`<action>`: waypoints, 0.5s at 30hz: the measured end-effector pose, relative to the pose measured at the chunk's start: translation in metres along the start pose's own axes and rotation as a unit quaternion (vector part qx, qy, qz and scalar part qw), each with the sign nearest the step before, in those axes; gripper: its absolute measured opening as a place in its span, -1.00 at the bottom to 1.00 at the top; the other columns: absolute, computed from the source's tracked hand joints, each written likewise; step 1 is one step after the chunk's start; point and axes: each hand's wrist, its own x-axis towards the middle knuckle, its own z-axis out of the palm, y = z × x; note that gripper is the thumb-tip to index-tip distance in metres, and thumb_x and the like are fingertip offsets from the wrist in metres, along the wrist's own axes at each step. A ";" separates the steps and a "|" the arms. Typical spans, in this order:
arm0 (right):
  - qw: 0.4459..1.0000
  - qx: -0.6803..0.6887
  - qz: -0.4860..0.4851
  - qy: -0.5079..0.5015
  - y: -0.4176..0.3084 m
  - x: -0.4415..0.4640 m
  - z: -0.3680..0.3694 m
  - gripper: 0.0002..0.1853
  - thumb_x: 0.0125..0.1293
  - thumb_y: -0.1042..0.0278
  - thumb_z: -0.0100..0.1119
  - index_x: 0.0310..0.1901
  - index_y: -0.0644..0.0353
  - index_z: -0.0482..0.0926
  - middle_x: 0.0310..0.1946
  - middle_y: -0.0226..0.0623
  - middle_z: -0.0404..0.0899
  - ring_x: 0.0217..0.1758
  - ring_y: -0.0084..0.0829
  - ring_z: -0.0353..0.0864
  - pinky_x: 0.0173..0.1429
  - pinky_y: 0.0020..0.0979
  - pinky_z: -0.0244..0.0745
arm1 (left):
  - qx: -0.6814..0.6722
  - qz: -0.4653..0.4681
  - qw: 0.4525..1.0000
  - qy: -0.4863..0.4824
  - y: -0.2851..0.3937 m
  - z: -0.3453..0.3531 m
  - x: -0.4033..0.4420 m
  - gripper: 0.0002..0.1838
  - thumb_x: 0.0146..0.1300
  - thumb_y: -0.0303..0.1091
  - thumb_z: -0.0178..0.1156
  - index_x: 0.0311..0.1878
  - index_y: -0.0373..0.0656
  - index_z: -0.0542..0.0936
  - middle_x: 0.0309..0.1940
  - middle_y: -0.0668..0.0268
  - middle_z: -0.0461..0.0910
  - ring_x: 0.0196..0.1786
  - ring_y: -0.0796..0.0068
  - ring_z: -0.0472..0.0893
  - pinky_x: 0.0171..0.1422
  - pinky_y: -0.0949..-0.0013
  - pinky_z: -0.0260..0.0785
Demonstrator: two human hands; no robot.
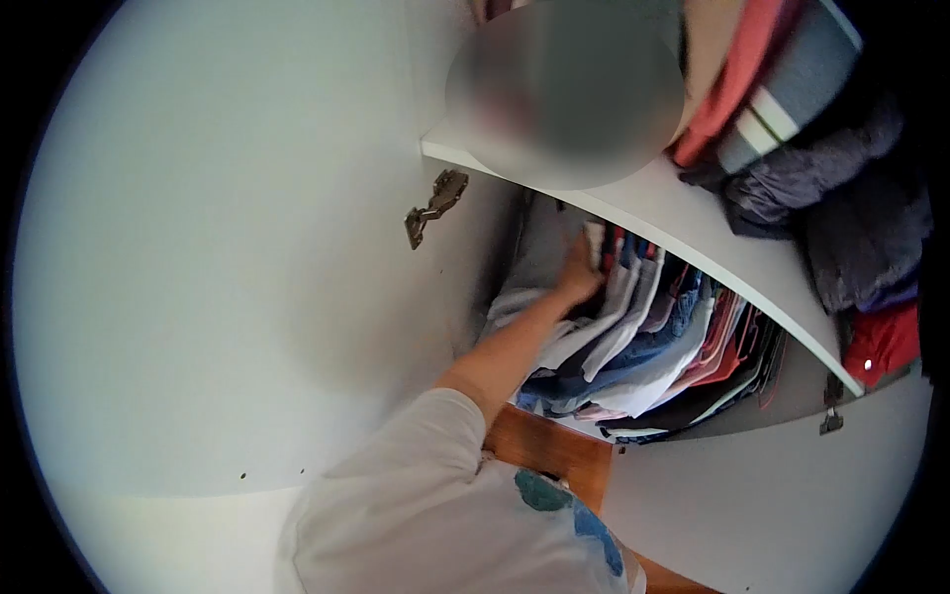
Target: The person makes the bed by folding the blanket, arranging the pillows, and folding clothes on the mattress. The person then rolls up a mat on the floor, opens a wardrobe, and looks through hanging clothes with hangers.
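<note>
My left hand (582,274) reaches into a row of hanging clothes (618,342) below a white shelf. Its fingers close around the edge of a garment near the collars, at the left end of the row. Part of the fingers is hidden among the fabric. White and pale shirts hang nearest the hand, with a blue denim garment (665,332) a little to the right. Farther right are coral-coloured hangers (727,346) and dark clothes (693,411). My right hand is out of view.
A white door panel (237,257) with a metal hinge (433,208) fills the left. Above the clothes runs the shelf edge (693,252). Folded dark clothes (851,218) and a red item (884,342) lie on the shelf. Wooden floor (554,445) shows below. A blurred patch hides the top.
</note>
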 end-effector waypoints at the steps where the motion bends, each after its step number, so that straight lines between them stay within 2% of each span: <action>1: 1.000 -0.009 -0.005 -0.007 -0.007 0.002 0.001 -0.79 0.13 0.27 0.09 -0.50 0.25 0.42 -0.69 -0.32 0.39 -0.68 -0.49 0.37 -0.58 -0.52 0.27 | -0.028 0.005 0.999 -0.019 0.011 0.011 -0.007 0.00 -0.19 -0.54 0.18 0.33 -0.20 -0.17 0.30 -0.01 -0.03 0.35 0.08 -0.01 0.39 0.27 -0.11; 3: 0.999 -0.026 -0.020 -0.026 -0.020 0.008 0.003 -0.79 0.14 0.28 0.08 -0.48 0.26 0.44 -0.68 -0.30 0.41 -0.66 -0.49 0.39 -0.57 -0.53 0.30 | -0.036 0.052 0.998 -0.005 0.015 0.030 -0.011 0.01 -0.20 -0.50 0.25 0.33 -0.17 -0.14 0.25 -0.01 0.07 0.28 0.02 0.11 0.35 0.25 -0.02; 4: 0.998 -0.033 -0.031 -0.036 -0.027 0.010 0.003 -0.80 0.14 0.28 0.08 -0.47 0.26 0.44 -0.68 -0.30 0.42 -0.66 -0.48 0.40 -0.56 -0.53 0.31 | -0.049 0.005 0.998 -0.041 0.026 0.022 -0.015 0.03 -0.21 -0.48 0.28 0.33 -0.18 -0.15 0.24 -0.01 0.08 0.27 0.04 0.14 0.32 0.24 0.02; 7: 0.992 -0.036 -0.095 -0.077 -0.056 0.027 0.007 -0.81 0.15 0.30 0.06 -0.44 0.28 0.46 -0.66 -0.28 0.45 -0.64 -0.48 0.44 -0.55 -0.54 0.35 | -0.042 0.020 0.999 -0.003 0.024 0.011 -0.018 -0.04 -0.20 -0.44 0.29 0.29 -0.19 -0.04 0.20 0.02 0.14 0.22 0.07 0.21 0.29 0.24 0.07; 9: 0.984 -0.050 -0.142 -0.098 -0.071 0.048 0.013 -0.81 0.16 0.31 0.05 -0.41 0.29 0.47 -0.65 -0.27 0.47 -0.63 -0.48 0.46 -0.53 -0.55 0.38 | -0.034 -0.005 0.999 0.019 0.025 -0.007 -0.018 -0.32 -0.13 -0.36 0.29 0.11 -0.24 0.24 0.00 0.04 0.35 0.07 0.15 0.37 0.17 0.27 0.18; 10: 0.978 -0.084 -0.166 -0.098 -0.076 0.066 0.018 -0.80 0.16 0.29 0.07 -0.42 0.28 0.48 -0.64 -0.28 0.48 -0.63 -0.48 0.47 -0.52 -0.52 0.39 | -0.032 -0.007 0.999 0.024 0.021 -0.017 -0.012 -0.32 -0.13 -0.36 0.29 0.11 -0.24 0.24 0.00 0.04 0.35 0.07 0.15 0.37 0.17 0.27 0.18; 11: 0.970 -0.118 -0.191 -0.096 -0.090 0.074 0.027 -0.79 0.16 0.26 0.08 -0.42 0.27 0.48 -0.64 -0.29 0.49 -0.63 -0.48 0.47 -0.50 -0.49 0.39 | -0.065 -0.053 0.996 -0.026 0.015 -0.029 -0.004 -0.50 -0.05 -0.33 0.26 -0.04 -0.24 0.32 -0.15 0.08 0.40 -0.05 0.21 0.41 0.08 0.30 0.22; 12: 0.955 -0.210 -0.190 -0.093 -0.106 0.082 0.031 -0.79 0.17 0.26 0.07 -0.46 0.24 0.49 -0.65 -0.30 0.49 -0.61 -0.50 0.46 -0.51 -0.49 0.36 | -0.100 -0.100 0.987 -0.076 0.010 -0.040 0.002 -0.67 0.02 -0.31 0.22 -0.18 -0.24 0.40 -0.30 0.12 0.46 -0.16 0.27 0.45 -0.02 0.33 0.27; 13: 0.931 -0.300 -0.187 -0.089 -0.141 0.078 0.043 -0.79 0.19 0.26 0.05 -0.50 0.20 0.49 -0.66 -0.32 0.48 -0.60 -0.53 0.45 -0.52 -0.49 0.32 | -0.102 -0.103 0.987 -0.073 0.005 -0.046 0.005 -0.67 0.02 -0.31 0.22 -0.18 -0.24 0.40 -0.30 0.12 0.46 -0.16 0.27 0.45 -0.02 0.33 0.27; 15: 0.860 -0.355 -0.349 -0.114 -0.168 0.091 0.055 -0.79 0.20 0.26 0.04 -0.46 0.21 0.48 -0.65 -0.36 0.48 -0.60 -0.54 0.44 -0.51 -0.50 0.32 | -0.216 0.002 0.975 0.059 -0.005 -0.056 0.006 -0.85 0.15 -0.33 0.10 -0.33 -0.22 0.42 -0.52 0.27 0.43 -0.39 0.42 0.45 -0.27 0.41 0.29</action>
